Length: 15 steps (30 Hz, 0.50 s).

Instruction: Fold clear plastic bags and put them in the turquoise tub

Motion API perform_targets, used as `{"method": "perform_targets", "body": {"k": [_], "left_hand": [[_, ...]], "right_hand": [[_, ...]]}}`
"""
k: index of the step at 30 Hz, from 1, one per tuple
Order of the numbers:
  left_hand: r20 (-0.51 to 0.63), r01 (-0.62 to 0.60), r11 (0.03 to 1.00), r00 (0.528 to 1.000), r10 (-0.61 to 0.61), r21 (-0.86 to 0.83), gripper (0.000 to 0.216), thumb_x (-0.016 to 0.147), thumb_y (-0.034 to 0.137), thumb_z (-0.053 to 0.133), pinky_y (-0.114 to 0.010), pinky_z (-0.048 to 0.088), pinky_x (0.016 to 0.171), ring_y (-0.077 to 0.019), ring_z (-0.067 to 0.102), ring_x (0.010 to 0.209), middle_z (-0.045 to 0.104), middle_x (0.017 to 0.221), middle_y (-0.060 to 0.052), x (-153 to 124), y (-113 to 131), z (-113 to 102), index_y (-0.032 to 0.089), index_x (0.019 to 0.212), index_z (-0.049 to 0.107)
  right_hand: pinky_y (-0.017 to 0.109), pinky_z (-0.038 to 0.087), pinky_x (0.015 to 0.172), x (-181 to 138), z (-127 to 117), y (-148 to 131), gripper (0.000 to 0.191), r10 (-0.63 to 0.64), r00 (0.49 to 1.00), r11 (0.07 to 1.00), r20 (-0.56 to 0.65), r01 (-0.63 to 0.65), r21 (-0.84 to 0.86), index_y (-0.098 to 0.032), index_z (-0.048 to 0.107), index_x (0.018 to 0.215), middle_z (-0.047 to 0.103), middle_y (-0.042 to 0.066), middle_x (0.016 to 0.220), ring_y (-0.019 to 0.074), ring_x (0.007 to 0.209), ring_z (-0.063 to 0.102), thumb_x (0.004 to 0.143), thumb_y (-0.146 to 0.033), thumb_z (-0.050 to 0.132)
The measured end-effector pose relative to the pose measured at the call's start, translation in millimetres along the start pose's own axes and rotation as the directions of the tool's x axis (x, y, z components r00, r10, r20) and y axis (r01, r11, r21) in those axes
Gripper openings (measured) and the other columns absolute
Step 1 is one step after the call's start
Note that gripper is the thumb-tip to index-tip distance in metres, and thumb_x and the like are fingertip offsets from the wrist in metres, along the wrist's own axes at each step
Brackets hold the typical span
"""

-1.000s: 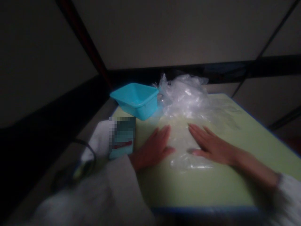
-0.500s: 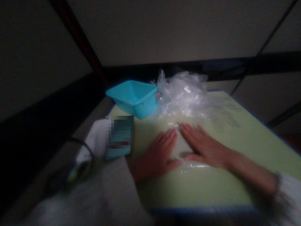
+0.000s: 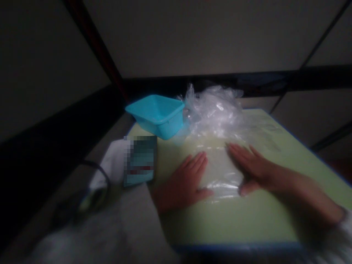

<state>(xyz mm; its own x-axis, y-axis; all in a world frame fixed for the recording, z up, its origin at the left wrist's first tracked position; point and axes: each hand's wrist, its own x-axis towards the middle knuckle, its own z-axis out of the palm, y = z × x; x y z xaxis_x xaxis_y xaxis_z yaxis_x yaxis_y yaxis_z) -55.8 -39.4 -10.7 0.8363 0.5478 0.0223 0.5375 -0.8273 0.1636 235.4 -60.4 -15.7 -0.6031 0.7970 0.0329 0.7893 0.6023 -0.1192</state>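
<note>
A clear plastic bag lies flat on the pale green tabletop, with shiny wrinkles along its near edge. My left hand rests flat over the bag's left side, fingers stretched out and thumb apart. On the right side, my right hand is stretched out with its thumb spread, touching or just over the bag; motion blurs it a little. Whether the bag has anything inside, I cannot tell. Neither hand grips anything.
A turquoise plastic basin stands at the back left. Beside it is a heap of crumpled clear plastic bags. A dark flat object, partly pixelated, lies left of my left hand. Pale panels rise behind the table.
My right hand has slid to the right across the bag, away from my left hand, uncovering more of the wrinkled plastic. My left hand has stayed in place.
</note>
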Motion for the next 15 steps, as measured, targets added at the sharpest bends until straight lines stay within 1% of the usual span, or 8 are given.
{"method": "perform_targets", "body": {"k": [2, 4, 8, 10, 15], "left_hand": [[-0.014, -0.004, 1.000, 1.000, 0.004, -0.008, 0.084, 0.086, 0.059, 0.045, -0.045, 0.010, 0.116, -0.0287, 0.007, 0.143, 0.015, 0.152, -0.021, -0.2, -0.9, 1.4, 0.003, 0.143, 0.019], [-0.041, -0.015, 1.000, 0.999, 0.014, -0.025, 0.083, 0.087, 0.058, 0.043, -0.045, 0.010, 0.116, -0.0280, 0.005, 0.143, 0.012, 0.153, -0.020, -0.9, -1.9, 2.1, 0.005, 0.144, 0.014], [-0.118, -0.010, 0.997, 0.993, 0.001, -0.071, 0.072, 0.093, 0.045, 0.037, -0.044, 0.011, 0.116, -0.0246, 0.003, 0.143, 0.007, 0.155, -0.017, -3.6, -4.9, 0.5, 0.010, 0.146, 0.003], [-0.124, 0.009, 0.997, 0.992, -0.018, -0.072, 0.066, 0.095, 0.038, 0.035, -0.043, 0.011, 0.116, -0.0236, 0.003, 0.143, 0.008, 0.155, -0.016, -5.0, -7.0, -1.5, 0.010, 0.146, 0.004], [-0.042, 0.001, 1.000, 0.999, -0.001, -0.013, 0.058, 0.094, 0.030, 0.037, -0.042, 0.014, 0.116, -0.0227, 0.009, 0.143, 0.016, 0.154, -0.016, -7.2, -11.1, -6.3, 0.009, 0.144, 0.017]], "right_hand": [[0.062, 0.017, 0.108, -1.8, -2.8, 2.6, 0.118, 0.013, 1.000, 1.000, 0.022, -0.013, 0.016, -0.022, -0.018, 0.145, 0.002, 0.018, 0.154, 0.0397, 0.138, 0.010, 0.068, -0.075, 0.054], [0.061, 0.017, 0.108, -0.9, -9.7, 1.0, 0.117, 0.010, 0.999, 0.999, 0.045, -0.012, 0.045, -0.022, -0.018, 0.145, 0.002, 0.017, 0.154, 0.0387, 0.138, 0.010, 0.069, -0.074, 0.054], [0.058, 0.015, 0.110, 6.2, -25.4, -9.9, 0.092, -0.003, 0.999, 0.995, 0.055, -0.002, 0.097, -0.026, -0.017, 0.145, 0.001, 0.012, 0.154, 0.0324, 0.139, 0.009, 0.085, -0.063, 0.043], [0.059, 0.013, 0.110, 9.5, -27.7, -14.6, 0.089, -0.003, 0.998, 0.996, 0.058, -0.002, 0.090, -0.026, -0.017, 0.145, 0.000, 0.013, 0.154, 0.0321, 0.139, 0.008, 0.087, -0.062, 0.040], [0.061, 0.011, 0.109, 10.5, -20.4, -16.6, 0.094, -0.047, 0.995, 0.997, 0.090, 0.041, 0.067, -0.021, -0.019, 0.145, -0.001, 0.018, 0.153, 0.0343, 0.139, 0.006, 0.086, -0.063, 0.041]]}}
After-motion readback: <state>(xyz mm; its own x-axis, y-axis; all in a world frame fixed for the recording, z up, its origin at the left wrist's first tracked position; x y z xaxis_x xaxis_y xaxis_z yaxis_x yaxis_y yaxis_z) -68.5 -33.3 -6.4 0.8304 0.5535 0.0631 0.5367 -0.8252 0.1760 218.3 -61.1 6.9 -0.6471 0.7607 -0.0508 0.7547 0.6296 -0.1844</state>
